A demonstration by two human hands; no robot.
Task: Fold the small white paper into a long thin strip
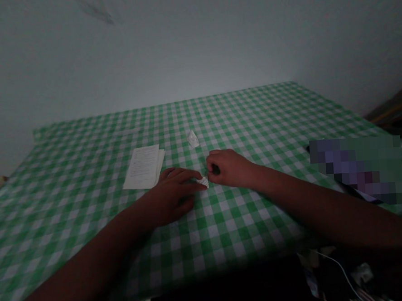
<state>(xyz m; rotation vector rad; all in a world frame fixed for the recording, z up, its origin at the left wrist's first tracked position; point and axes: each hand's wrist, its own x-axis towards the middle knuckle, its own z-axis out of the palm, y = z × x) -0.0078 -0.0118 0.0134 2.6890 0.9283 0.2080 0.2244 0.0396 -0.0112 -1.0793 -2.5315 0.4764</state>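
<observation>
Both my hands rest on a table covered with a green and white checked cloth [85,153]. My left hand [174,190] lies with its fingers stretched toward a small folded piece of white paper [203,181] and touches it. My right hand [227,167] is curled closed and pinches the other side of the same piece. Most of the small paper is hidden between the two hands.
A stack of white printed sheets [144,166] lies just behind my left hand. A small crumpled white scrap [192,138] sits further back. A blurred-out dark object [357,170] lies at the right. Cables [341,269] hang below the table's near edge.
</observation>
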